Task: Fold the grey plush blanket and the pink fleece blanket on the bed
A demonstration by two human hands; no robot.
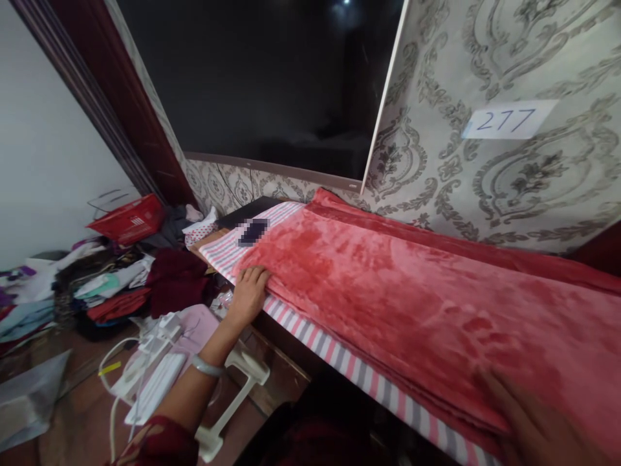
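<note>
Left hand (pixel 250 291): fingers together, flat on soft red fleece blanket (pixel 388 285) edge at 9 o'clock | right hand (pixel 528 421): blurred at 5 o'clock, grip cannot tell | striped pink-white cloth (pixel 339 359) beneath.

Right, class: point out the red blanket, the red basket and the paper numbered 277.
red blanket (pixel 388 285), head view, on the middle of its plush top face.
red basket (pixel 129 220), head view, on its slatted side wall.
paper numbered 277 (pixel 507 120), head view, on the handwritten digits.
</note>
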